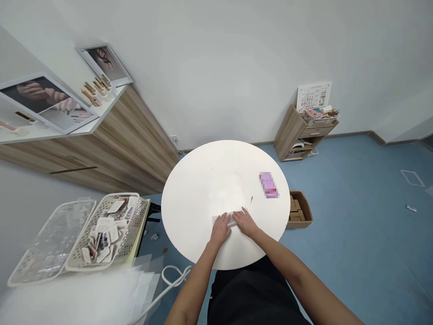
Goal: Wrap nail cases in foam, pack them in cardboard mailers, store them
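Note:
Both my hands rest at the near side of a round white table (203, 198). Between them lies a flat white package (218, 220), with a narrow pale strip along its upper edge. My left hand (220, 229) grips its right part, fingers curled over it. My right hand (245, 223) presses on the same package from the other side, and its fingertips meet the strip. Part of the package is hidden under my fingers. Farther right on the tabletop lies a pink box (269, 185), blurred and apart from both hands.
A cardboard box (299, 210) of brown packets stands beyond the table's right edge. To the left are a plastic basket (108, 230) of small packets and a clear lid (50, 239). A wooden cabinet (128, 135), white cord (172, 275) and small shelf unit (297, 135) surround the blue floor.

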Motion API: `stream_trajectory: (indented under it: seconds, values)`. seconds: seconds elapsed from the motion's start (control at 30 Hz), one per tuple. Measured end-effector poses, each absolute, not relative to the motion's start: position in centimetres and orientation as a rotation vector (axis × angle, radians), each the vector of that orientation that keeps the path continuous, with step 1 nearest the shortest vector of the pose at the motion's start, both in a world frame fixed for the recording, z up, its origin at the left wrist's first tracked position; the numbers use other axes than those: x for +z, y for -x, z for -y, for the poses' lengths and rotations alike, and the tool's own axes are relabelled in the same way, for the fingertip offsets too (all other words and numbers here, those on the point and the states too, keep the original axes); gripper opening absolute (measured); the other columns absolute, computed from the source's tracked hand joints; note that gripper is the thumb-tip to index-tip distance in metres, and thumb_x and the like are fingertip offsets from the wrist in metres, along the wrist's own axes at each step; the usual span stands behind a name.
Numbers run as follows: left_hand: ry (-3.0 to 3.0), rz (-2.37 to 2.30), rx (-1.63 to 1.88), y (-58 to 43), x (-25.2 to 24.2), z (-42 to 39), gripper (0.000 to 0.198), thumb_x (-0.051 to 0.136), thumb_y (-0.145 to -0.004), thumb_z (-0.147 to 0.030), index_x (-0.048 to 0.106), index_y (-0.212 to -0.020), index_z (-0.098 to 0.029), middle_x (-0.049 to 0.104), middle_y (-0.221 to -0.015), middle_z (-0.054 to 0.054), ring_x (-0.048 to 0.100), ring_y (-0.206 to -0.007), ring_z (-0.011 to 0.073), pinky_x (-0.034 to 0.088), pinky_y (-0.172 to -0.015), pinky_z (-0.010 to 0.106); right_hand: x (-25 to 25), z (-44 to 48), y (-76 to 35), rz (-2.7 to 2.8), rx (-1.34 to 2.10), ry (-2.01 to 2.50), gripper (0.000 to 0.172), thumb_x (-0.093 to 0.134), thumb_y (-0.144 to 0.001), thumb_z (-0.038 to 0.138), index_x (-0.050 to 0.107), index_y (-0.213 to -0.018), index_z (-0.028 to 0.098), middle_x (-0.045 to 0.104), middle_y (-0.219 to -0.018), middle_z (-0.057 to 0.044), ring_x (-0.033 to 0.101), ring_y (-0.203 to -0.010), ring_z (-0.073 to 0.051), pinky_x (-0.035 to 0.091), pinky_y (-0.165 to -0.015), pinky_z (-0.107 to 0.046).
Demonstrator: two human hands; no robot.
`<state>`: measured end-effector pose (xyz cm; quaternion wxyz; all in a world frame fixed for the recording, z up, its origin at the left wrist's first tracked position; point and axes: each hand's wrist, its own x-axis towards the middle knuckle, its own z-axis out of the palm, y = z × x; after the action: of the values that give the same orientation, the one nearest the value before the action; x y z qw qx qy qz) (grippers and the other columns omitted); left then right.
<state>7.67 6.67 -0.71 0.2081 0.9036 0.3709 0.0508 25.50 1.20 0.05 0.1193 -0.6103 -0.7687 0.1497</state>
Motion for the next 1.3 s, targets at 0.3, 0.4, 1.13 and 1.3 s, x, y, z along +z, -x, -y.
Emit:
stream_trajectory:
  seconds: [0.3,0.4,1.13,1.3]
  values:
    - [-2.285,-0.977,0.208,-5.8,0.9,-6.4,0.026,0.047,-0.086,-0.021,0.056,-0.111,-0.025,0.067,-0.103,0.001,0.064,-0.092,0.0188,0.047,-0.097,0.038,1.7,-0.5,-25.6,2.133,0.716,1.838,0.024,0.045,-0.088,0.012,0.059,-0.106,0.02,0.069,-0.091,-0.005,0.061,-0.089,-0.021,0.032,-0.103,-0.042]
    - [-2.207,-1.04,0.15,-5.9,1.6,-7.0,0.02,0.045,-0.089,-0.026,0.056,-0.106,-0.026,0.068,-0.095,0.0,0.063,-0.086,0.0189,0.048,-0.088,0.036,1.9,-1.3,-25.9,2.081,0.863,1.897,0.022,0.044,-0.09,0.014,0.057,-0.107,0.02,0.066,-0.085,-0.003,0.059,-0.081,-0.019,0.039,-0.085,-0.032]
    - [-2.535,-1.375,0.112,-9.9,0.4,-12.0,0.031,0.058,-0.086,-0.026,0.059,-0.116,-0.021,0.058,-0.124,0.01,0.052,-0.115,0.028,0.041,-0.098,0.046,-0.5,-7.5,-27.4,1.926,0.692,2.152,0.03,0.064,-0.084,0.03,0.064,-0.112,0.021,0.06,-0.116,-0.01,0.05,-0.109,-0.026,0.041,-0.092,-0.038]
    - [-2.835,-0.999,0.1,-9.7,-0.5,-11.4,0.041,0.039,-0.091,-0.013,0.053,-0.128,-0.023,0.056,-0.136,0.007,0.044,-0.132,0.0243,0.02,-0.115,0.052,-0.2,-6.5,-26.8,2.208,0.315,1.993,0.029,0.056,-0.087,0.018,0.061,-0.115,0.021,0.06,-0.123,-0.01,0.044,-0.124,-0.028,0.018,-0.114,-0.054]
